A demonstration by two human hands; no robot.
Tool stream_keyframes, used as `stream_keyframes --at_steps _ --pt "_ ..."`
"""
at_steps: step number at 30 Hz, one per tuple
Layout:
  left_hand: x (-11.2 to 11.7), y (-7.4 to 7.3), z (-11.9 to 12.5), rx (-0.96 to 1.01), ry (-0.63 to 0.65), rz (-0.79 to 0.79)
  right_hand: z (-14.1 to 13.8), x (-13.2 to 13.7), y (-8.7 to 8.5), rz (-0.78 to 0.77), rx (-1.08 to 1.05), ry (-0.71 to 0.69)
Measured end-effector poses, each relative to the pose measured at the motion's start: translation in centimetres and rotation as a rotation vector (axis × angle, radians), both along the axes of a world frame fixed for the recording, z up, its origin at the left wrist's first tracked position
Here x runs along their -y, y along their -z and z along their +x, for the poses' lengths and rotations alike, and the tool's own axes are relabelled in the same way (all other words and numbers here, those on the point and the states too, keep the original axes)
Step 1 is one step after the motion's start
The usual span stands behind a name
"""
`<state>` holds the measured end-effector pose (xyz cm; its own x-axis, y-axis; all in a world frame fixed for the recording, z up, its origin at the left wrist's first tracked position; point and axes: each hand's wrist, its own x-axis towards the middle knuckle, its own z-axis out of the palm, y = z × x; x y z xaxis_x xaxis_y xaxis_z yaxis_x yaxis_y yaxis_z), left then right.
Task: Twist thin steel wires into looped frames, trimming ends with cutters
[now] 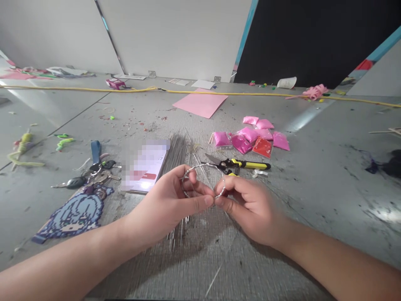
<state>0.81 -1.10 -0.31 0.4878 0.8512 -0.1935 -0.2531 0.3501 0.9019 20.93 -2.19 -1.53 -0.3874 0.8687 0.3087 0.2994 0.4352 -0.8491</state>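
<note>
A ring of twisted silver wire point(205, 164) is held upright between my two hands, above the table. My left hand point(175, 194) pinches its lower left side, thumb stretched toward the bottom of the ring. On the right side, my right hand point(247, 205) grips the wire between thumb and bent fingers. The fingertips of both hands almost meet at the ring's bottom. Behind my left hand lies a bundle of thin straight metal wires point(178, 152). Just beyond the ring rest pliers or cutters with black-and-yellow handles point(250, 164).
A phone point(147, 167) lies left of the wires, near keys point(102, 177) and a blue pixel-pattern charm point(78, 211). Several pink packets point(249, 133) and one red packet point(262, 147) lie at right. Farther back are pink paper point(200, 102) and a yellow cable point(194, 93).
</note>
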Motion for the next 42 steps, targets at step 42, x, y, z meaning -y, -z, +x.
stream_keyframes --at_steps 42 --pt "1.8 0.0 -0.1 -0.482 -0.263 1.188 -0.6 1.6 -0.7 -0.084 -0.048 -0.001"
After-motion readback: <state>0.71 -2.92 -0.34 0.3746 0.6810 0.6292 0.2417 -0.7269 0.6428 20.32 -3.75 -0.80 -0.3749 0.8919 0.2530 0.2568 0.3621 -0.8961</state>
